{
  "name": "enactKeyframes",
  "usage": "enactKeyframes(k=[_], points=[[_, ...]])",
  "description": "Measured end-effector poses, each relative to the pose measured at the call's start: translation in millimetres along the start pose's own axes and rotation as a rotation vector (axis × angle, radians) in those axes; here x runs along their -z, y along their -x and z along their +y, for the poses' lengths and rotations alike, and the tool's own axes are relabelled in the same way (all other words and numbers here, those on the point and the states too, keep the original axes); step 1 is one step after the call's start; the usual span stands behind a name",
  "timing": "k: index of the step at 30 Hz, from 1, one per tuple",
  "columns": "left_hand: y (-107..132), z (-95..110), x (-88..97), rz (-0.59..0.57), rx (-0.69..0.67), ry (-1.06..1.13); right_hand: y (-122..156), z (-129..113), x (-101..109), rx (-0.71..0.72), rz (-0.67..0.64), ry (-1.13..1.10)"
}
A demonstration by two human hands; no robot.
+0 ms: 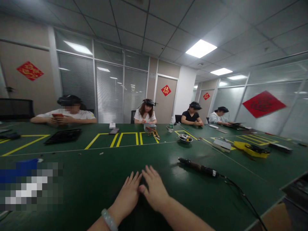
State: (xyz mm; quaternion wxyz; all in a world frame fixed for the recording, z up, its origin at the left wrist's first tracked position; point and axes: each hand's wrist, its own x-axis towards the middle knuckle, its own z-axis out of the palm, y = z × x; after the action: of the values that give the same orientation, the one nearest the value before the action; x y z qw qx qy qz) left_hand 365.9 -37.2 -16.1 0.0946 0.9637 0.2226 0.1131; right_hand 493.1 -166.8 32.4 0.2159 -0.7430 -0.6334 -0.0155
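My left hand (128, 194), with a pale bangle (109, 219) on its wrist, is held low over the near part of the green table (84, 179). My right hand (154, 189) is close beside it, and the two meet or overlap around the thumbs and fingertips. Fingers on both hands are stretched out, with nothing held in them. I cannot tell whether the palms touch the tabletop. Off to the right of my right hand lies a dark electric screwdriver (197, 166), its cable running to the lower right.
Across the table sit several people, one holding a phone (57, 115). A metal bowl (185, 139) of small parts, a water bottle (171, 125), a bundle of wires (152, 130), a yellow tray (252, 150) and a black panel (63, 136) stand farther back. A blue item (19, 170) lies left.
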Motion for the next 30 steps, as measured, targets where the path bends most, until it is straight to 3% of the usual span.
enactKeyframes(k=[2,4,14,17,20,24,30], points=[[0,-3,-10.1,-0.062,-0.013,-0.032,0,-18,-16,0.08,-0.077,-0.091],[0,-5,-14.5,-0.07,-0.018,-0.055,1,-22,-23,0.074,-0.112,-0.135],[-4,-4,-15.0,-0.088,0.013,-0.081,-1,-11,-15,0.015,-0.146,-0.185],[-4,-7,-16.5,-0.047,0.015,-0.035,-5,1,-14,-0.034,-0.08,-0.091],[-3,-6,-13.2,-0.029,0.039,0.009,-9,35,-6,-0.172,0.049,0.053],[0,-2,-3.9,-0.061,0.037,0.067,8,113,21,-0.536,0.243,0.301],[0,0,-2.1,-0.067,0.048,0.065,103,246,78,-0.891,0.48,0.62]])
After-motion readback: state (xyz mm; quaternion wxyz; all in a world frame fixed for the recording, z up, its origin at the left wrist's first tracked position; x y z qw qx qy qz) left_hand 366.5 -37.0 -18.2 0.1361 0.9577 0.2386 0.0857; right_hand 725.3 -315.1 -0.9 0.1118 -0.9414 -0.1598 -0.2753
